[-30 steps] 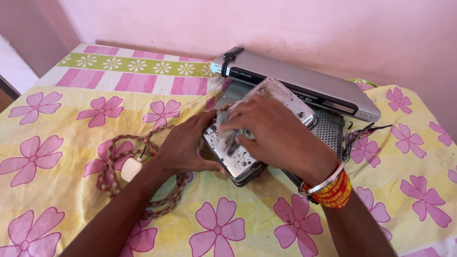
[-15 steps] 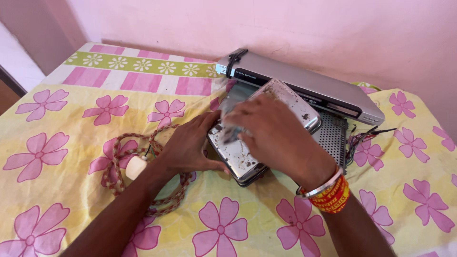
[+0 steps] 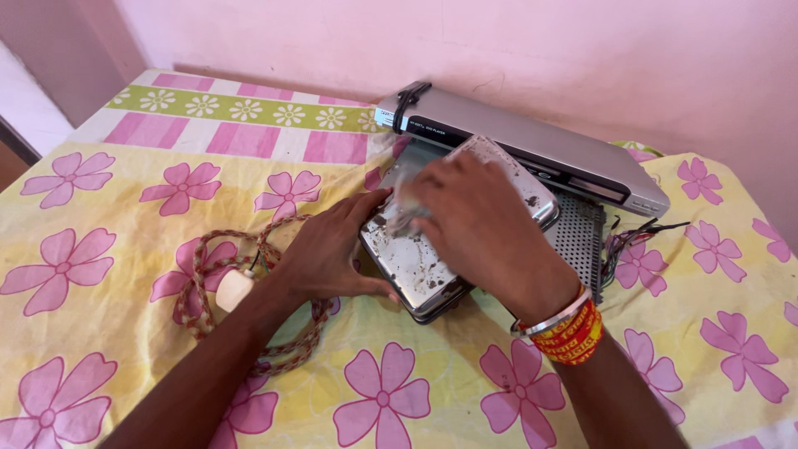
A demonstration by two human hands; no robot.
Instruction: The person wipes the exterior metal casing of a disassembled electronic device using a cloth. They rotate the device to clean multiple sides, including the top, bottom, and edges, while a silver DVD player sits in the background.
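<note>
A dirty, shiny metal appliance plate [image 3: 416, 270] lies tilted on the flowered bedsheet. My left hand [image 3: 328, 249] grips its near left edge, thumb along the bottom rim. My right hand [image 3: 478, 220] rests on top of the plate and presses a small grey cloth [image 3: 401, 214] against the metal. Red and silver bangles [image 3: 565, 328] circle my right wrist. Dark crumbs and streaks cover the bare part of the plate.
A silver disc player [image 3: 532, 150] lies behind the plate against the pink wall, with a perforated metal panel [image 3: 578, 237] and loose wires [image 3: 636, 237] at its right. A braided power cord with a white plug [image 3: 233, 289] coils left of my left hand.
My right hand has slid the cloth up the plate, away from me, uncovering more of the dirty lower surface. The left hand keeps its hold.
</note>
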